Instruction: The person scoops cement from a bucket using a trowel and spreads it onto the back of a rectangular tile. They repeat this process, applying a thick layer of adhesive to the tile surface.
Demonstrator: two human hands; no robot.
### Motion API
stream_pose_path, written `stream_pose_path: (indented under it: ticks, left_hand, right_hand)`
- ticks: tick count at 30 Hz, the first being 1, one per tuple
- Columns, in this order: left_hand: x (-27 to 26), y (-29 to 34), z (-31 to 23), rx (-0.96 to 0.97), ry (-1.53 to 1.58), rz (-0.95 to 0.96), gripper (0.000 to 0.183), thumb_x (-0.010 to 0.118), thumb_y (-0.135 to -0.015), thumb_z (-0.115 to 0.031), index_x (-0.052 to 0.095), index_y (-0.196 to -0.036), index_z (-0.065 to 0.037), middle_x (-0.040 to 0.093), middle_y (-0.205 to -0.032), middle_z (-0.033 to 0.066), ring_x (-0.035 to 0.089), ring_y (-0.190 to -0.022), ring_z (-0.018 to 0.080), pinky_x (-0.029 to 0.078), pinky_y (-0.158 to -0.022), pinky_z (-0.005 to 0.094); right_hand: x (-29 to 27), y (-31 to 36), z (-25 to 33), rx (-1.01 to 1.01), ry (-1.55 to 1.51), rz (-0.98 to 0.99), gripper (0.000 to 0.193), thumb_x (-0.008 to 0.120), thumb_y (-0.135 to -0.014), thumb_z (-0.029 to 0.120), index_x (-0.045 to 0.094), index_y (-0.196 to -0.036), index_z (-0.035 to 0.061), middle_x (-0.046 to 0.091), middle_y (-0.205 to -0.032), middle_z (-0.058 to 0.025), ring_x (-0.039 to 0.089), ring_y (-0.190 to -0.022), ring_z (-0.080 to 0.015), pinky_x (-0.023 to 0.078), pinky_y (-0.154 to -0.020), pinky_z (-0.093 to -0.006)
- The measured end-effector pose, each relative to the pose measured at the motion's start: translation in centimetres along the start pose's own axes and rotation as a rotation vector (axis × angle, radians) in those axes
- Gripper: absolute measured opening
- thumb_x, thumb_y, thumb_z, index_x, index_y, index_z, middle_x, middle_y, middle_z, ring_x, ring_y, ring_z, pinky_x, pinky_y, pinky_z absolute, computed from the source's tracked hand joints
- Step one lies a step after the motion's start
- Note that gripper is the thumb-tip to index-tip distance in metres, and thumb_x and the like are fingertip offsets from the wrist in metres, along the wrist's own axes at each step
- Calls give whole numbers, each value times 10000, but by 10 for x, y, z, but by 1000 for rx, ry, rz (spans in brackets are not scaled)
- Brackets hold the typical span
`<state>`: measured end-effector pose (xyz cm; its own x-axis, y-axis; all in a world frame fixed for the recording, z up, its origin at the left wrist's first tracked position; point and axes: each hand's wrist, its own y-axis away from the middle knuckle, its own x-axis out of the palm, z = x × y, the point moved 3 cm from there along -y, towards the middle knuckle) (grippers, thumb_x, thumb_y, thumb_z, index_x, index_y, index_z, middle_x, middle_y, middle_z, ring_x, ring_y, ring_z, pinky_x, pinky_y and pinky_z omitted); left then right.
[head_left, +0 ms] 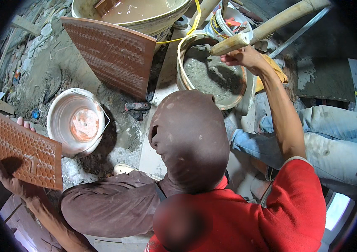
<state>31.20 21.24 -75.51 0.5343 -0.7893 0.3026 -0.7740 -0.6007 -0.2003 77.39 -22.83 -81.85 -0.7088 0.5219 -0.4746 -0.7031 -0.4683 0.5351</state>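
Note:
At the lower left, my left hand [6, 176] holds a reddish-brown tile [23, 147]. Its ridged honeycomb back with a raised arrow faces up; fingertips show past the tile's far edge. At the upper right, my right hand [248, 59] has curled fingers against the underside of a tool's thick wooden handle [229, 44]. The rest of that tool is hard to make out. Hand and handle are over a round tub [181, 63] of wet grey mortar [208, 69]. A larger ridged tile [111, 54] leans against a big bucket [155, 27] of cloudy water.
A white bucket [54, 126] with pinkish residue stands between the tiles. Near it lies a dark-handled tool [137, 106]. A smaller pail [245, 31] with tools and a long wooden pole [287, 21] are beyond the tub. Another person's denim legs [329, 122] are at right.

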Motion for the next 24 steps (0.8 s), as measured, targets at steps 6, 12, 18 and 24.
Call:
stream_pose_path:
  ticks: [6,12,18,24]
  left_hand:
    - [-1,-3,-1,-48,85,-8,431,400,-1066,-288,364,-1493,-239,311,-1487,422,480,-1305,512,420,-1092,609]
    - [9,-7,-1,-215,90,-354,659,413,-1027,-450,325,-1483,18,434,-1427,361,563,-1221,399,450,-1077,498]
    - [21,-12,3,-256,92,-440,673,424,-1015,-469,387,-1435,56,582,-1274,313,642,-1101,356,520,-995,456]
    - [32,-8,-2,-218,45,-453,641,427,-1017,-438,388,-1440,42,592,-1247,327,661,-1089,364,553,-954,458]
  right_hand:
    - [-7,1,-9,-56,194,34,271,540,-1030,171,663,-1219,20,698,-1076,-57,663,-957,-134,561,-855,-288]
    - [-85,-36,61,-357,113,-292,326,544,-1041,248,637,-1299,71,696,-1130,-16,652,-1006,-109,546,-837,-285]
    - [29,-36,242,-748,559,-168,177,604,-905,108,711,-929,-31,688,-795,-100,657,-743,-177,543,-662,-325]
    - [181,-186,232,-363,993,390,243,612,-861,107,666,-1071,-2,703,-935,-112,703,-843,-229,583,-674,-362]
